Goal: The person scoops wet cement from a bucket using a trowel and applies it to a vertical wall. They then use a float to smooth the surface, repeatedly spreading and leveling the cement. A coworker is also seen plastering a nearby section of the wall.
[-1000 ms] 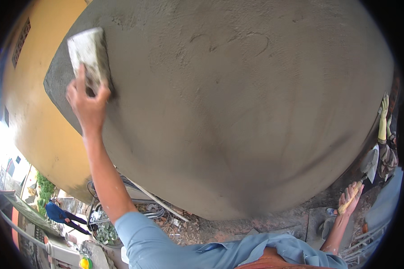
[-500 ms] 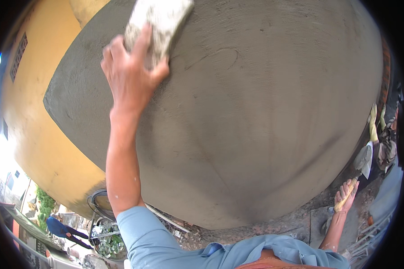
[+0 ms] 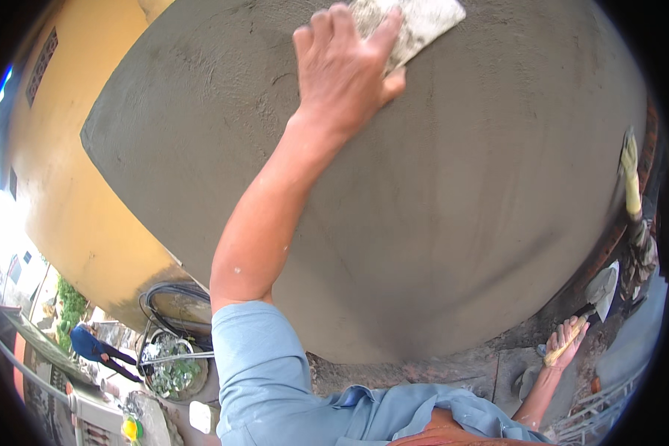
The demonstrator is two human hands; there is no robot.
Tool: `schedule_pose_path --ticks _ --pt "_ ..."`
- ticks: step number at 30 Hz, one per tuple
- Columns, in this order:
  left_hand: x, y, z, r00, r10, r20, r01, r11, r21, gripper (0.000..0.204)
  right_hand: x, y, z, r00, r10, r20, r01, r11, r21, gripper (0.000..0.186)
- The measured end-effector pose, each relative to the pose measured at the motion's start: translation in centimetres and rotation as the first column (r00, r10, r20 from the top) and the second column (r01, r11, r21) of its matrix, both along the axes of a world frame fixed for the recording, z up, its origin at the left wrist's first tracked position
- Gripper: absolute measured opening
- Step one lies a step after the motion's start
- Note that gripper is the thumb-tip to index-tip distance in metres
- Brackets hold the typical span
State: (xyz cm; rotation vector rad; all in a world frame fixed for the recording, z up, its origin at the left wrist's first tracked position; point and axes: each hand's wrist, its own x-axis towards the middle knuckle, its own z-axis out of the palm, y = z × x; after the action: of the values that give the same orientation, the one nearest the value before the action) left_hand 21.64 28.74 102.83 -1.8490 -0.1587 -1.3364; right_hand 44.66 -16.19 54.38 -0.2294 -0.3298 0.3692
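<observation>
High on the grey plastered wall (image 3: 453,186), my left hand (image 3: 346,67) grips a pale, cement-smeared float block (image 3: 424,30), pressed to the plaster with my arm stretched up from below. At the lower right, my right hand (image 3: 565,342) is closed around the wooden handle of a trowel (image 3: 602,290), whose grey metal blade points upward beside the wall's curved right edge in the fisheye view. My fingers hide part of the float.
A co-worker's yellow-gloved hand (image 3: 630,171) is at the wall's right edge. Yellow painted wall (image 3: 82,186) lies left. Below are coiled black cables (image 3: 160,293), a planter (image 3: 172,372), railings (image 3: 587,416) and a person in blue (image 3: 89,342).
My left hand and float have swept rightward and up across the plaster. My right hand still holds the trowel. The co-worker's gloved hand has shifted upward in the picture.
</observation>
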Motion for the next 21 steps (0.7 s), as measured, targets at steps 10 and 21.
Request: schedule_pose_path --ticks 10,21 --pt "-19.8 13.2 -0.3 0.747 0.408 0.525 -0.155 0.875 -0.459 0.074 0.3 -1.2 -0.3 0.998 0.045 0.033 -0.044 0.998 -0.047 0.044" --pt "-9.6 5.9 -2.9 0.903 0.239 0.357 -0.185 0.966 -0.18 0.073 0.4 -1.1 0.8 0.99 0.133 0.041 -0.132 0.991 -0.012 0.045"
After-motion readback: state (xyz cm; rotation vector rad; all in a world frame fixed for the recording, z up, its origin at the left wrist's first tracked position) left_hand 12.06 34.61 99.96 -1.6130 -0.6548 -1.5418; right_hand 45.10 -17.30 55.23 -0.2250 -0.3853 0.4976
